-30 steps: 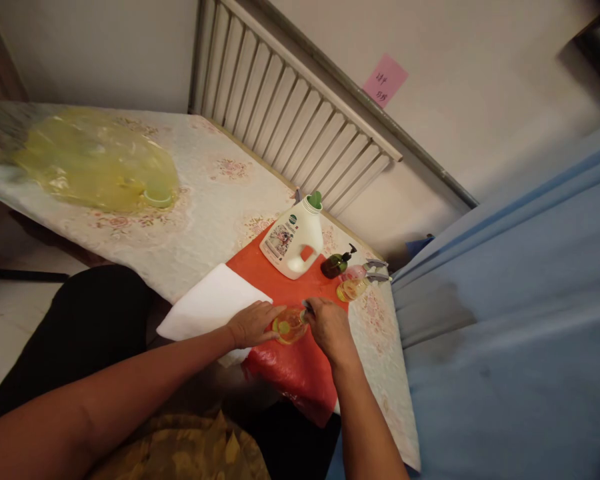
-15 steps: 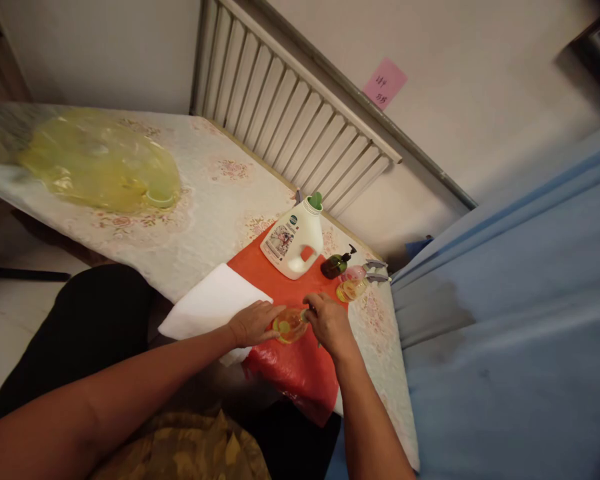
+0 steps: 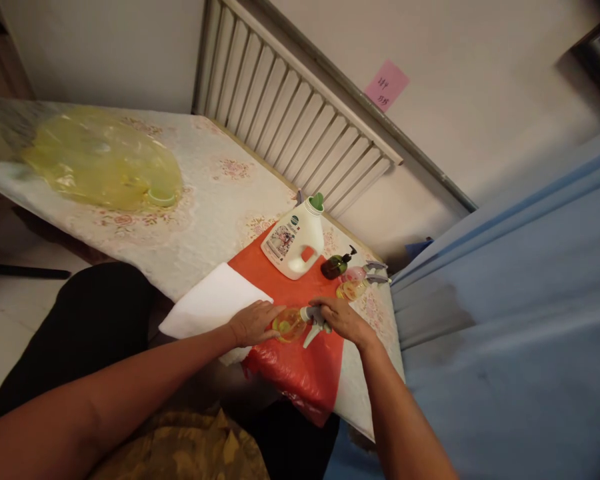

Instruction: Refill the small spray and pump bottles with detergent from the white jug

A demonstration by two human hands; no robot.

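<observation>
A clear spray bottle with yellowish liquid or a yellow base is between my two hands, above a red plastic sheet. My left hand is closed round the bottle's base end. My right hand grips the grey-and-white trigger head at its neck. Just beyond stands a cream detergent jug, its mouth open with a green piece showing in it. A folded white cloth lies by my left wrist.
Behind my right hand are a dark green pump bottle and other spray bottles. A yellow plastic bag rests on the flowered tablecloth. A radiator lines the wall; a blue curtain hangs at right.
My right hand has shifted right and turned, so the trigger head now shows at the bottle's neck. My left hand keeps its hold on the bottle.
</observation>
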